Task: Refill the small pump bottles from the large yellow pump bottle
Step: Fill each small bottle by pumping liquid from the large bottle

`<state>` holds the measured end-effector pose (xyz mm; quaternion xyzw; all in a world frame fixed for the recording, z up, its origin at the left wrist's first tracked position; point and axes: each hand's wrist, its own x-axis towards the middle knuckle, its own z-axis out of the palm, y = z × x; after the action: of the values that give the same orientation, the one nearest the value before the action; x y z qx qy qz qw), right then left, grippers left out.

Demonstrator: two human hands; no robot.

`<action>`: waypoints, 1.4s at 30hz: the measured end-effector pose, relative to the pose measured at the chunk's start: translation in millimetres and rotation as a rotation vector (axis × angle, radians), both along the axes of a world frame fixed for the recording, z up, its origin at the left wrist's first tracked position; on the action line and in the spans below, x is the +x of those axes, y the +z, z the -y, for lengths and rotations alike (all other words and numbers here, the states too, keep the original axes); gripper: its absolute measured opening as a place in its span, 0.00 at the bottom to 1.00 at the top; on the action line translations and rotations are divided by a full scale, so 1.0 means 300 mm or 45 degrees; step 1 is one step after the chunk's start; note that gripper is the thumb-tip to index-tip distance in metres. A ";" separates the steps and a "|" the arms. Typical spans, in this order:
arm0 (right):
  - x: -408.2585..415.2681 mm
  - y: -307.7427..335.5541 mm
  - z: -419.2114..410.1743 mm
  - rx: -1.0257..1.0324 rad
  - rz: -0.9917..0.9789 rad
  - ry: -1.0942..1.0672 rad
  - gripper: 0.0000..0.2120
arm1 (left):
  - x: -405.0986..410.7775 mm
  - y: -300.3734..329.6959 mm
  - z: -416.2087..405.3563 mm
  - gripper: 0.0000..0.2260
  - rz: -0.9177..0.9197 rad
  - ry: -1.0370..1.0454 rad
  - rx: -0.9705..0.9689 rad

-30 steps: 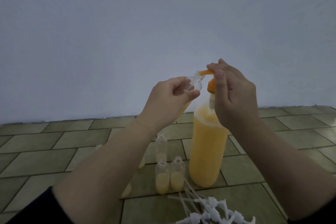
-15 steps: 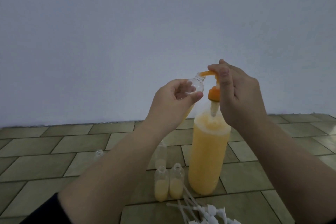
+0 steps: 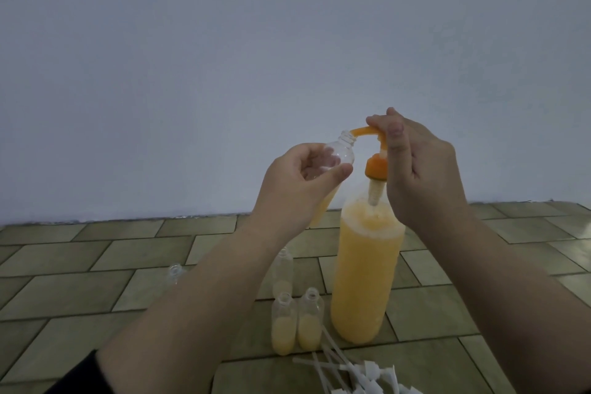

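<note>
The large yellow bottle (image 3: 364, 272) stands on the tiled floor, full of pale orange liquid. Its orange pump head (image 3: 377, 150) is raised clear of the neck, its tube end just above the liquid. My right hand (image 3: 419, 169) grips the pump head from above and behind. My left hand (image 3: 294, 185) holds a small clear bottle (image 3: 438, 153) tilted, its open mouth touching the pump spout (image 3: 361, 131). Some yellow liquid shows low in that small bottle, below my palm.
Two small part-filled bottles (image 3: 295, 326) stand left of the large bottle, another (image 3: 283, 269) behind them and one more (image 3: 175, 273) further left. Several white pump tops with tubes (image 3: 351, 371) lie on the floor in front. A plain wall rises behind.
My right hand has lifted the pump head higher, out of the large bottle's neck. The small bottle in my left hand stays at the spout.
</note>
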<state>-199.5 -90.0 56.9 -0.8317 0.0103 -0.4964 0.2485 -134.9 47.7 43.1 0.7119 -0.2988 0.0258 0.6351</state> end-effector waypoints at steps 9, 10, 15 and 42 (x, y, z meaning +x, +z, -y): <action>-0.006 0.000 0.003 -0.006 0.002 -0.002 0.24 | -0.016 -0.004 -0.036 0.16 -0.073 -0.012 -0.034; -0.005 -0.001 0.003 -0.007 0.002 0.005 0.25 | -0.017 -0.007 -0.053 0.17 -0.092 -0.014 -0.046; 0.001 -0.003 0.009 0.021 0.030 0.050 0.24 | -0.032 -0.053 -0.167 0.18 -0.094 0.055 0.019; 0.004 -0.018 0.010 0.073 0.077 0.062 0.22 | -0.074 -0.337 -0.284 0.15 0.284 0.247 1.332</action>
<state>-198.3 -92.9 51.4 -0.8089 -0.0032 -0.5145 0.2844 -157.1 133.0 -58.1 0.9501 -0.2705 0.0075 0.1552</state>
